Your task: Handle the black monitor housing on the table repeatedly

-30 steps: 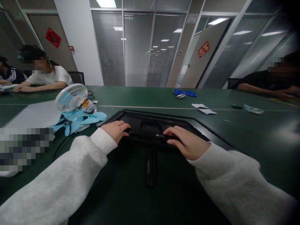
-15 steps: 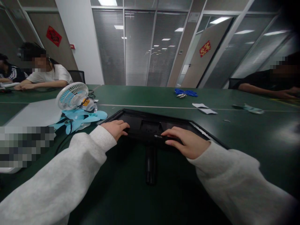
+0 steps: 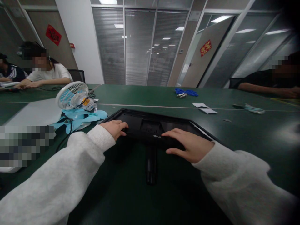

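Observation:
A black LG monitor housing (image 3: pixel 150 126) lies in front of me on the green table, its near edge carrying the LG logo. From that edge a black stand neck (image 3: pixel 151 165) points toward me. My left hand (image 3: pixel 115 128) grips the left part of the near edge, fingers over the top and thumb lower down. At the right part, my right hand (image 3: pixel 188 142) is open, with its index fingertip touching beside the logo and the thumb spread below. Its other fingers are mostly hidden.
Left of the housing are a white fan head (image 3: pixel 72 95), light-blue fan blades (image 3: pixel 82 118) and a blurred-out object (image 3: pixel 25 147). Farther back lie blue-and-white gloves (image 3: pixel 186 92), white paper pieces (image 3: pixel 205 107) and a pale strip (image 3: pixel 254 108). People sit at both sides.
My right thumb has spread away from the index finger, and the right hand has shifted slightly right and nearer to me. The left hand and the housing have barely moved.

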The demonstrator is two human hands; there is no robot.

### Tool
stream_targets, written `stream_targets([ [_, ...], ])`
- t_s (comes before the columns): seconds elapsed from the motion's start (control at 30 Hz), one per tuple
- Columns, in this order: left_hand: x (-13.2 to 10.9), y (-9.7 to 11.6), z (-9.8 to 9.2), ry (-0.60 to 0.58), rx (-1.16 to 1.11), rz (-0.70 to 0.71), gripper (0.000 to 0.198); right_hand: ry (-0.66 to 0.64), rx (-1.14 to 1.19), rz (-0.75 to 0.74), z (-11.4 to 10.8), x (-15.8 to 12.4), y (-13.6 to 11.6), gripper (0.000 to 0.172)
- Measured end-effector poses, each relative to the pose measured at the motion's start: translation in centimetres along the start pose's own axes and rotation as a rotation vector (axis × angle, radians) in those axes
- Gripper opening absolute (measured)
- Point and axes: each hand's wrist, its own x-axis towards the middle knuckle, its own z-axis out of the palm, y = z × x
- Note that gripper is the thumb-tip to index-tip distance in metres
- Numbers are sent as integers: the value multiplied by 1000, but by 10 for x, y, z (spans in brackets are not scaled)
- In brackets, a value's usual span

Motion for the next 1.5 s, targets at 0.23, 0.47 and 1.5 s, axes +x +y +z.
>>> stream_targets([
  [0.23, -4, -1, 5, 78, 18, 53, 27, 5, -91, 16, 5, -1, 9, 48],
  [0.47, -15, 4, -8, 12, -3, 77, 29, -2, -77, -37, -2, 4, 17, 47],
  [1.5, -19, 20, -18, 11, 39, 23, 51, -51, -32, -29, -28, 8, 26, 46],
])
